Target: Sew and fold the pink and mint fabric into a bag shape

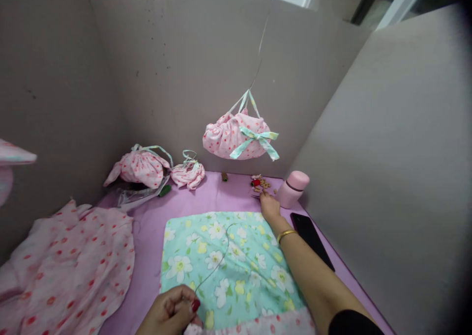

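Note:
At the lower middle my left hand (171,310) is closed in a pinch, with a dark thread (217,266) running out of it. The thread curves up across a mint floral cloth (232,256) spread flat on the table. Beside these fingers the cloth's edge shows a pink dotted fabric strip (254,324). My right hand (270,206) is stretched to the far right of the table, fingers bent together around something I cannot make out; a thin dark tip shows just left of them. Near it lie a red thread spool (255,182) and several small tan pieces (264,183).
A pink flask (293,189) and black phone (312,239) are at the right. A pink dotted pouch with a bow (238,137) hangs over the back. Two gathered pouches (142,168) and dotted pink fabric (73,271) lie left. Grey panels (391,143) enclose the purple table (147,232).

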Tool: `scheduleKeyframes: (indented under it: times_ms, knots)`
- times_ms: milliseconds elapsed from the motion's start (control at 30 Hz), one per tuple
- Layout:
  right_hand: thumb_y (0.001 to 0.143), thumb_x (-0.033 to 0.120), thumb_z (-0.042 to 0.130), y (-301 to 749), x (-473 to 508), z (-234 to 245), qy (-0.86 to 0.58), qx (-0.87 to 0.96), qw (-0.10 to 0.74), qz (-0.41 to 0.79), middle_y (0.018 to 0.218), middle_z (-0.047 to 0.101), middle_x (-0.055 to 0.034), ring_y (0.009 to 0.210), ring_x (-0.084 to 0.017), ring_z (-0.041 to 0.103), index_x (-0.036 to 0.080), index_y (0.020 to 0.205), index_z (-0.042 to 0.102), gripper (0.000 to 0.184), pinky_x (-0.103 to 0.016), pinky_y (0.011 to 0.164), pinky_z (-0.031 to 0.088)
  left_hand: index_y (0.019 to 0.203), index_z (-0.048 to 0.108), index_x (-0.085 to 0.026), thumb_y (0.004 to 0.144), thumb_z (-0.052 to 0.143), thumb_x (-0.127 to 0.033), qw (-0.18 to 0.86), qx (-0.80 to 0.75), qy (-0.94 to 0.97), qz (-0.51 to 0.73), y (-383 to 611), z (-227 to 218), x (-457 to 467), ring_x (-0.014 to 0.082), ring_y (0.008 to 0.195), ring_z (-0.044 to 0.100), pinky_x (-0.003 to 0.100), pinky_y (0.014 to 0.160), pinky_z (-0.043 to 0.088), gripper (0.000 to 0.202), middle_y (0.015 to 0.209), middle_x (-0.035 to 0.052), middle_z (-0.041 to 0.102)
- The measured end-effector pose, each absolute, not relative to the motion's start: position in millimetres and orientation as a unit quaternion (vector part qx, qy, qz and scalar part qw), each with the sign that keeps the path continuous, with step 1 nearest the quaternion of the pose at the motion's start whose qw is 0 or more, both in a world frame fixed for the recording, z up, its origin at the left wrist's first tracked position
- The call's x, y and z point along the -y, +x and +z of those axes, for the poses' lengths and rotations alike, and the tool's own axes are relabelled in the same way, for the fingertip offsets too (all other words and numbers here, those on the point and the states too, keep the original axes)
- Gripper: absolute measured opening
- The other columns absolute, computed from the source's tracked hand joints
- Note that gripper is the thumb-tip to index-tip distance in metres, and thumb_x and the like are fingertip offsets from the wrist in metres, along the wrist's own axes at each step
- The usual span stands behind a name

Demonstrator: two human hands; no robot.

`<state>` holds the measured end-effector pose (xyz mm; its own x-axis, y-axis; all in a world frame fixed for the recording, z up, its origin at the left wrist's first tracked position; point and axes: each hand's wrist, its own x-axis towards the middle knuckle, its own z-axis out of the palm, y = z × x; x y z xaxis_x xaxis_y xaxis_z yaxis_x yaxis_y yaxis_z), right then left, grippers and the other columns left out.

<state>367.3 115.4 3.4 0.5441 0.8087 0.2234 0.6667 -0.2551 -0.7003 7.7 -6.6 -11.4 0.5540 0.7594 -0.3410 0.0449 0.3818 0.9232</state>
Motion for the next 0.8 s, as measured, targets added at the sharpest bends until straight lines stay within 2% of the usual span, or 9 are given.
scheduleKeyframes:
  times_ms: [67, 133, 233, 267, 333, 433, 533, 633, 800]
  knots:
    - [0.087, 0.023, 0.053, 358.8, -107.6, 13.8, -0.771, 0.488, 0.398, 0.097, 0.105, 0.059, -0.0087, 0.097, -0.022, 0.054, 0.015, 0.099, 0.059, 0.016, -0.039, 0.083, 0.044, 0.069, 0.052, -0.017, 0.067, 0.062, -0.059, 0.724, -0.413, 0.494, 0.248, 8.4, -6.9, 6.7, 0.0034, 0.036, 0.026, 0.018, 0.038, 0.017, 0.043, 0.052, 0.0005, 0.065]
    - [0.085, 0.016, 0.050, 341.2, -92.0, 23.4, -0.750, 0.509, 0.406, 0.115, 0.090, 0.062, -0.0087, 0.092, -0.023, 0.054, 0.015, 0.087, 0.062, 0.012, -0.037, 0.082, 0.041, 0.072, 0.049, -0.018, 0.067, 0.061, -0.058, 0.729, -0.412, 0.483, 0.257, 8.9, -4.4, 6.9, 0.0030, 0.033, 0.025, 0.018, 0.036, 0.016, 0.042, 0.051, -0.0002, 0.065]
    - [0.088, 0.024, 0.043, 296.0, -49.7, 32.9, -0.703, 0.553, 0.409, 0.180, 0.071, 0.059, -0.0011, 0.068, -0.017, 0.054, 0.019, 0.085, 0.059, 0.017, -0.029, 0.067, 0.042, 0.074, 0.048, -0.019, 0.067, 0.062, -0.056, 0.738, -0.401, 0.472, 0.268, 9.7, -4.8, 7.4, 0.0030, 0.031, 0.028, 0.017, 0.035, 0.018, 0.041, 0.050, -0.0008, 0.065]
    - [0.089, 0.029, 0.042, 277.8, -31.7, 34.6, -0.676, 0.574, 0.408, 0.217, 0.067, 0.057, 0.0009, 0.063, -0.015, 0.052, 0.020, 0.086, 0.058, 0.019, -0.026, 0.062, 0.041, 0.074, 0.048, -0.019, 0.068, 0.062, -0.056, 0.740, -0.399, 0.470, 0.268, 9.9, -5.8, 7.7, 0.0028, 0.030, 0.029, 0.016, 0.034, 0.018, 0.040, 0.050, -0.0008, 0.065]
    - [0.089, 0.040, 0.041, 242.6, 4.5, 36.2, -0.578, 0.601, 0.400, 0.381, 0.065, 0.053, 0.0019, 0.057, -0.013, 0.047, 0.020, 0.089, 0.058, 0.026, -0.022, 0.054, 0.036, 0.075, 0.048, -0.018, 0.070, 0.060, -0.055, 0.742, -0.402, 0.465, 0.267, 9.8, -8.1, 8.8, 0.0027, 0.029, 0.030, 0.016, 0.033, 0.019, 0.039, 0.050, -0.0010, 0.065]
    - [0.091, 0.045, 0.035, 205.9, 44.7, 34.0, -0.517, 0.592, 0.333, 0.521, 0.060, 0.046, 0.0026, 0.054, -0.010, 0.040, 0.017, 0.070, 0.057, 0.042, -0.021, 0.051, 0.030, 0.077, 0.049, -0.018, 0.073, 0.059, -0.053, 0.738, -0.408, 0.462, 0.274, 8.6, -11.5, 10.8, 0.0033, 0.029, 0.033, 0.015, 0.032, 0.025, 0.036, 0.050, -0.0020, 0.065]
    - [0.090, 0.046, 0.038, 194.2, 59.7, 27.9, -0.509, 0.597, 0.313, 0.535, 0.058, 0.041, 0.0035, 0.054, -0.009, 0.036, 0.016, 0.067, 0.056, 0.042, -0.021, 0.050, 0.027, 0.080, 0.050, -0.018, 0.075, 0.058, -0.051, 0.733, -0.408, 0.463, 0.286, 7.2, -13.2, 12.2, 0.0046, 0.030, 0.039, 0.015, 0.032, 0.030, 0.034, 0.051, -0.0021, 0.065]
    - [0.088, 0.047, 0.042, 194.3, 60.5, 21.3, -0.509, 0.604, 0.307, 0.530, 0.063, 0.045, 0.0022, 0.059, -0.011, 0.040, 0.017, 0.074, 0.059, 0.038, -0.021, 0.054, 0.031, 0.079, 0.052, -0.018, 0.076, 0.057, -0.050, 0.732, -0.408, 0.465, 0.285, 6.8, -12.4, 12.8, 0.0048, 0.030, 0.040, 0.014, 0.032, 0.031, 0.032, 0.049, -0.0032, 0.063]
    - [0.090, 0.048, 0.034, 191.3, 60.3, 15.4, -0.528, 0.623, 0.295, 0.496, 0.059, 0.040, 0.0028, 0.058, -0.012, 0.038, 0.017, 0.063, 0.052, 0.045, -0.022, 0.054, 0.030, 0.078, 0.053, -0.018, 0.076, 0.058, -0.049, 0.736, -0.398, 0.467, 0.287, 6.9, -8.1, 12.7, 0.0043, 0.030, 0.039, 0.014, 0.032, 0.030, 0.031, 0.046, -0.0059, 0.057]
